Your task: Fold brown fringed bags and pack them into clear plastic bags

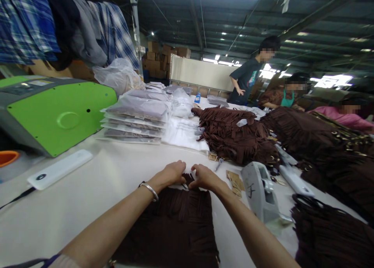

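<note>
A dark brown fringed bag (181, 225) lies flat on the white table in front of me. My left hand (173, 172), with a silver bangle at its wrist, is closed at the bag's far edge. Just to its right, my right hand (204, 177) is closed on the same edge, fingers bent inward. Some brown fringe strands stand up between the two hands. A small pale piece shows under the fingers, too hidden to name. The fingertips are partly hidden.
A green machine (64, 116) stands left, with a white handheld device (60, 170) before it. Packed plastic bags (137, 116) are stacked behind. Brown fringed bags (233, 135) pile up at back right. A grey tape dispenser (258, 190) sits right of my arm. Several people work beyond.
</note>
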{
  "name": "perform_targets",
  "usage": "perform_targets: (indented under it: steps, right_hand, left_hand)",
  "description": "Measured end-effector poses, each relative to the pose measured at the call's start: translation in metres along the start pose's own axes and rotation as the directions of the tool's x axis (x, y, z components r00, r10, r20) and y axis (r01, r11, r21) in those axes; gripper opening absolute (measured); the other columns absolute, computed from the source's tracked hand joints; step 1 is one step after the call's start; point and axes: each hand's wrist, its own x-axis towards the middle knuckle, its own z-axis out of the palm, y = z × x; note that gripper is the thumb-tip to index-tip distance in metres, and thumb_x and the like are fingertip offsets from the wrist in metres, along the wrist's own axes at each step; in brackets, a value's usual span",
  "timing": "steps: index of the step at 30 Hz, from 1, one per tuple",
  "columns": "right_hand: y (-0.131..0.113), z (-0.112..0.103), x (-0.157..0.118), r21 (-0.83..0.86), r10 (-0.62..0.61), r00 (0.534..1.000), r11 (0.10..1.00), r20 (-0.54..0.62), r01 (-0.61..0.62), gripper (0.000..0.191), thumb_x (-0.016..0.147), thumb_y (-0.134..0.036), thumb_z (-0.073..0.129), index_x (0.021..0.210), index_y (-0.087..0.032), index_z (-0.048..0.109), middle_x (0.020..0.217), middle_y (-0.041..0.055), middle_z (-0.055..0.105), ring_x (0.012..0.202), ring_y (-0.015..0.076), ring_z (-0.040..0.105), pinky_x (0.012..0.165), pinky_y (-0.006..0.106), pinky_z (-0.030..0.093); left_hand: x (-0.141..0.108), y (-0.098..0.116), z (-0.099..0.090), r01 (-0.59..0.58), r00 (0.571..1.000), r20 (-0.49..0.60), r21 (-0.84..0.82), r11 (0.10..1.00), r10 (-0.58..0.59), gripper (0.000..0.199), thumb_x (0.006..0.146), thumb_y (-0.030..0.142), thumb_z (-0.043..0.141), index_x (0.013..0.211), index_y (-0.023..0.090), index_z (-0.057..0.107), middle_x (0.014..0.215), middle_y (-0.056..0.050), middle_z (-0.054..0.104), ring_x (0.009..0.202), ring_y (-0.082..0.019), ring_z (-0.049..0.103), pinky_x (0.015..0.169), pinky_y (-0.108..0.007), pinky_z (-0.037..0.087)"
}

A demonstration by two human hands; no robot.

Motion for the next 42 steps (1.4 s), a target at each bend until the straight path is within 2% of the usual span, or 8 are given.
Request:
perform_targets:
  steps: [3,8,16,22,29,33,39,42]
  right_hand:
    - [-0.007,0.006,0.009,-0.042,-0.011,1.000,0.999,0.029,0.013,0.069,0.045,-0.027,0.088,0.108,-0.016,0.063,0.108,0.0118,0.065,0.094,0.0267,0.062,0.073,0.030,0.044]
    - [-0.006,0.011,0.014,-0.013,0.017,0.998,1.000,0.056,-0.016,0.062,0.047,-0.027,0.087,0.102,-0.017,0.062,0.096,0.0059,0.069,0.083,0.0217,0.063,0.062,0.026,0.041]
    - [0.001,0.015,0.002,0.156,-0.031,0.999,0.987,0.013,0.029,0.011,0.066,-0.021,0.071,0.074,-0.017,0.064,0.069,-0.0042,0.063,0.068,0.0130,0.056,0.058,0.021,0.036]
    - [-0.010,0.004,-0.037,0.248,-0.044,0.992,0.966,-0.122,0.073,0.013,0.072,-0.021,0.065,0.083,-0.019,0.059,0.074,-0.0041,0.063,0.070,0.0136,0.056,0.060,0.022,0.039]
    - [-0.028,0.022,-0.106,0.205,-0.217,0.949,0.942,-0.230,0.265,0.016,0.081,-0.010,0.057,0.087,-0.023,0.062,0.085,-0.0018,0.067,0.080,0.0162,0.062,0.074,0.026,0.047]
    - [-0.028,0.043,-0.138,-0.016,-0.364,0.895,0.928,-0.259,0.373,0.022,0.083,-0.008,0.057,0.098,-0.024,0.063,0.095,0.0013,0.069,0.088,0.0189,0.063,0.077,0.029,0.050]
    - [-0.016,0.068,-0.156,-0.385,-0.659,0.683,0.746,-0.314,0.543,0.026,0.087,-0.026,0.062,0.113,-0.022,0.061,0.113,0.0061,0.072,0.101,0.0231,0.068,0.094,0.036,0.050]
    - [-0.019,0.069,-0.160,-0.451,-0.697,0.645,0.707,-0.313,0.545,0.032,0.086,-0.039,0.065,0.112,-0.022,0.062,0.111,0.0055,0.073,0.099,0.0250,0.069,0.093,0.037,0.051]
  left_hand:
    - [0.005,0.008,0.000,0.010,1.000,0.025,-0.055,0.998,-0.009,0.040,0.073,0.029,0.073,0.108,0.016,0.058,0.109,-0.011,0.066,0.097,-0.025,0.065,0.080,-0.029,0.051]
    - [0.011,0.018,0.000,0.030,0.997,0.076,-0.127,0.991,-0.020,0.014,0.080,0.025,0.060,0.091,0.016,0.064,0.092,-0.010,0.071,0.086,-0.025,0.069,0.071,-0.030,0.052]
    - [-0.005,0.015,-0.011,-0.012,0.999,0.030,-0.241,0.970,0.019,0.017,0.078,0.020,0.058,0.094,0.020,0.062,0.090,-0.006,0.070,0.085,-0.023,0.067,0.070,-0.029,0.050]
    - [-0.026,0.010,-0.030,-0.151,0.988,-0.058,-0.329,0.932,0.140,0.021,0.088,0.018,0.048,0.107,0.019,0.058,0.099,-0.002,0.068,0.087,-0.015,0.064,0.074,-0.022,0.050]
    - [-0.035,-0.001,-0.014,-0.273,0.962,-0.028,-0.206,0.940,0.273,0.033,0.078,0.004,0.056,0.104,0.022,0.067,0.106,-0.003,0.065,0.102,-0.018,0.060,0.093,-0.028,0.046]
    - [-0.024,0.000,-0.004,-0.316,0.948,0.006,-0.102,0.943,0.318,0.030,0.079,0.004,0.056,0.100,0.023,0.068,0.099,-0.005,0.064,0.098,-0.021,0.059,0.086,-0.029,0.048]
    - [-0.009,0.001,0.001,-0.357,0.934,0.038,0.015,0.934,0.356,0.010,0.079,0.011,0.063,0.083,0.020,0.066,0.089,-0.004,0.062,0.089,-0.021,0.059,0.075,-0.027,0.049]
    - [-0.008,0.005,0.000,-0.360,0.933,0.046,0.065,0.931,0.357,0.007,0.079,0.012,0.063,0.081,0.018,0.065,0.091,-0.006,0.063,0.088,-0.021,0.059,0.076,-0.028,0.049]
